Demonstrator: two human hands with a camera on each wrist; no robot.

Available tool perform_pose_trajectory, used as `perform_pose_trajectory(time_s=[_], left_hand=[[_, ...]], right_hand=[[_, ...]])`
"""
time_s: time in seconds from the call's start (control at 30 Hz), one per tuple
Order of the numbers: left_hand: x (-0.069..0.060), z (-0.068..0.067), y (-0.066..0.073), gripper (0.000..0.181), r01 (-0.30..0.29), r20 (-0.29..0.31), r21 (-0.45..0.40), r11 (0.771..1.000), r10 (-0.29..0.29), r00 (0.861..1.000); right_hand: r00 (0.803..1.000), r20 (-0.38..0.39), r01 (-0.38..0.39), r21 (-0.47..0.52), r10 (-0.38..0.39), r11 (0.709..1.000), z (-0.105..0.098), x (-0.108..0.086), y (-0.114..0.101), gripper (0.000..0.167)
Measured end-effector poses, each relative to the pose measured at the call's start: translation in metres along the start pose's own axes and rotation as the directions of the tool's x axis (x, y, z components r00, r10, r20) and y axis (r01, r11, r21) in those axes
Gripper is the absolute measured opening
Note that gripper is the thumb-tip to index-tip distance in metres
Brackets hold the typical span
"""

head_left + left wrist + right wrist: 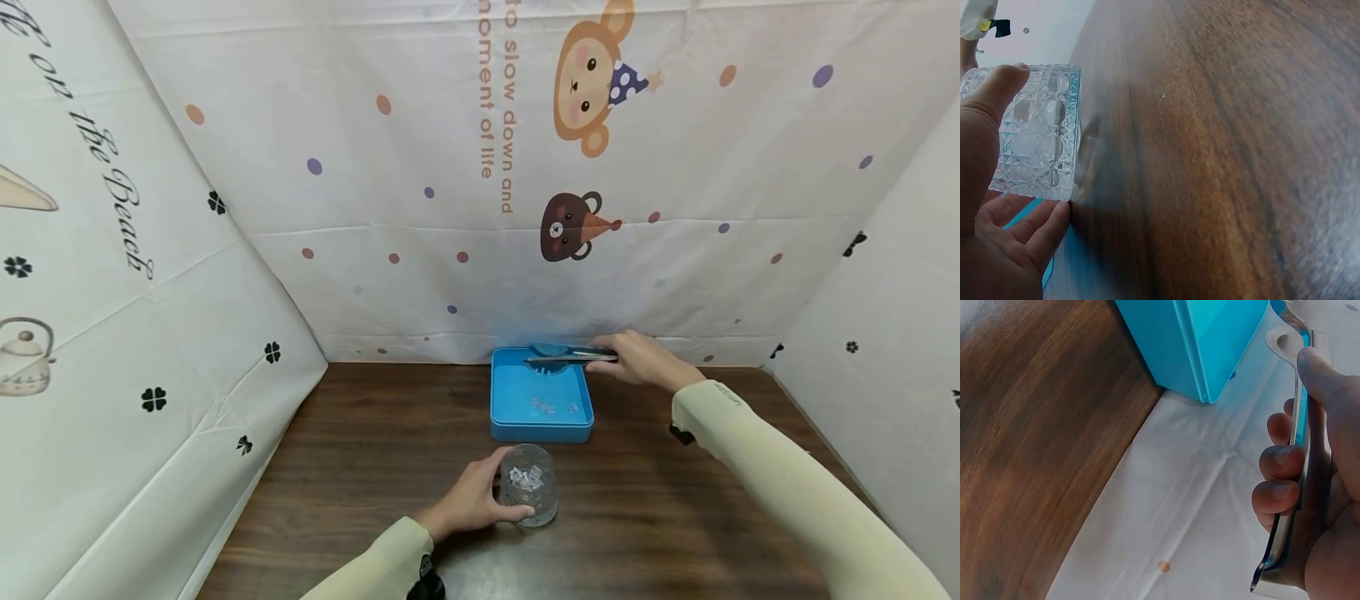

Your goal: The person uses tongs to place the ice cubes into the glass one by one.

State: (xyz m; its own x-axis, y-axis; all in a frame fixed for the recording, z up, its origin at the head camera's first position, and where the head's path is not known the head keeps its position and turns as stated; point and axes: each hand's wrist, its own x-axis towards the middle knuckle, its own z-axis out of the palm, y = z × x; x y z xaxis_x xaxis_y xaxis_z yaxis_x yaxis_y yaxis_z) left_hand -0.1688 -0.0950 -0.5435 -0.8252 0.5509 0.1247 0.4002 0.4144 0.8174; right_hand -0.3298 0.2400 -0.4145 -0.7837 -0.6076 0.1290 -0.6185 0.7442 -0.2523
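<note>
My left hand holds a clear patterned glass around its side, thumb on the near face and fingers at the far side. Small clear pieces, like ice cubes, lie in the glass. The raised squares of the glass show up close in the left wrist view. With curled fingers, my right hand grips metal tongs by the handles. Their heads reach over the back of a shallow blue box. More clear pieces lie inside, near its front.
A dark brown wooden table bears the box and the glass. Directly behind the box stands a white printed cloth wall. Similar cloth walls rise at the left and right.
</note>
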Motion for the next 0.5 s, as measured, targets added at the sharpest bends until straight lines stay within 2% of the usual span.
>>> perform_pose_trajectory(time_s=[0.3, 0.5], left_hand=[[0.001, 0.000, -0.001, 0.080, -0.016, 0.001, -0.001, 1.000, 0.016, 1.000], [0.001, 0.001, -0.001, 0.081, -0.004, 0.004, 0.000, 1.000, 0.004, 1.000]], right_hand=[[0.998, 0.060, -0.017, -0.027, 0.019, 0.999, 0.004, 0.004, 0.001, 0.051], [0.988, 0.151, -0.043, -0.018, 0.045, 0.999, 0.004, 0.013, -0.004, 0.054]])
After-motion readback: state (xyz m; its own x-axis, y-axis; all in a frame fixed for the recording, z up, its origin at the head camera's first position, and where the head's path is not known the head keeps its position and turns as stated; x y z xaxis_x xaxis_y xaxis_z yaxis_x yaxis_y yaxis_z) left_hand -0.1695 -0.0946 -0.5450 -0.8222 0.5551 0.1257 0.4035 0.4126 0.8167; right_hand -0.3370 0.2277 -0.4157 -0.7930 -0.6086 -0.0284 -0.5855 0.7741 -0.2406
